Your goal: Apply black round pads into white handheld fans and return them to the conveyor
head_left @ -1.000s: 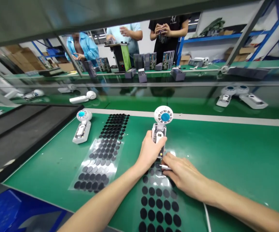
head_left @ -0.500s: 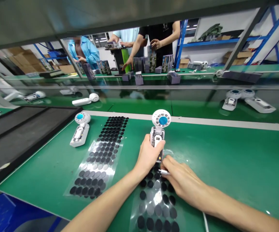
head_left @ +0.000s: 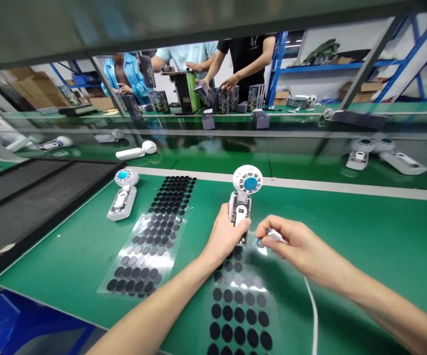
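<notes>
At this step, you have the fan (head_left: 240, 211) in your left hand (head_left: 223, 234), with that grip closed around its handle near the middle of the worktop (head_left: 365, 236). Its round head points to the far side, its blue centre and the handle's exposed parts in view; I cannot tell whether it touches the worktop.

Your right hand (head_left: 300, 244) pinches the white plug (head_left: 277, 236), just right of the handle's near end and apart from it. The cable (head_left: 314, 315) runs from beneath that hand to the near edge. A small bluish thing (head_left: 260, 242) shows by your right fingertips, too unclear to name.

As I judge it, moving either hand from here calls for a steady left hold, light right fingers and enough slack in the cable. Swinging the plug left could knock the handle, and dragging it low could catch the near dot sheet (head_left: 239, 313).

To the left are another dot sheet (head_left: 150, 237) and a second fan (head_left: 122, 202), with a black tray (head_left: 39, 195) beyond them. More fans lie past the far strip.
</notes>
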A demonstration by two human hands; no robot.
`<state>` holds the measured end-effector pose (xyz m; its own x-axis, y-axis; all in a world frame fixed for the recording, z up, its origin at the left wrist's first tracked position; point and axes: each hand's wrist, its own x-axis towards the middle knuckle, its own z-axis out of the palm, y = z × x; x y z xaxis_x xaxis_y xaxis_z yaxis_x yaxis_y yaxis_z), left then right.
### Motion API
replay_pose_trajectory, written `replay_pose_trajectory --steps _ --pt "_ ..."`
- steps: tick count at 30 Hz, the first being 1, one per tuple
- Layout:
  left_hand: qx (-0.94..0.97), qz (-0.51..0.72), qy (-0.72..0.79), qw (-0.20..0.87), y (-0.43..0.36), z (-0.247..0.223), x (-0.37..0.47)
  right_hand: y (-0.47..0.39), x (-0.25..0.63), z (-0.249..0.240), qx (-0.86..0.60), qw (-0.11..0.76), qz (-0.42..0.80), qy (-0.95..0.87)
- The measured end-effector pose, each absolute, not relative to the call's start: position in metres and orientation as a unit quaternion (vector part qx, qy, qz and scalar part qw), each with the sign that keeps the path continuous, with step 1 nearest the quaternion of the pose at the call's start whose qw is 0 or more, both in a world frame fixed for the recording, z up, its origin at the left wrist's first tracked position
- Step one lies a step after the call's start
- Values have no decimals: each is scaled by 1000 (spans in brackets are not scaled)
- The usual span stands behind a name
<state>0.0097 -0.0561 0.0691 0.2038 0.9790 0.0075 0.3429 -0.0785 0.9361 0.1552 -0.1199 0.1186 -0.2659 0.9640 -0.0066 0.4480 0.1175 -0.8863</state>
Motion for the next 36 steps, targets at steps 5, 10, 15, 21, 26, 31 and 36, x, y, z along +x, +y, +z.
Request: replay_pose_trajectory --steps 5,10,15,21,26,31,36 --pt "646 353 481 477 -62 71 8 -96 157 129 -502 432 279 -696" --pt "642 332 463 514 -72 76 11 -64 158 125 -502 514 299 -628" --pt "634 297 443 559 -74 74 12 -56 171 126 -500 489 406 -588" --pt "615 301 448 576 -72 72 17 -88 166 123 -505 400 326 -693" --pt "627 310 449 556 -73 70 17 -94 158 120 -537 324 216 -748" --pt "629 321 442 553 -73 66 16 -93 154 119 -554 289 191 -757" --pt "620 320 437 567 -73 65 16 -93 153 119 -554 279 182 -763"
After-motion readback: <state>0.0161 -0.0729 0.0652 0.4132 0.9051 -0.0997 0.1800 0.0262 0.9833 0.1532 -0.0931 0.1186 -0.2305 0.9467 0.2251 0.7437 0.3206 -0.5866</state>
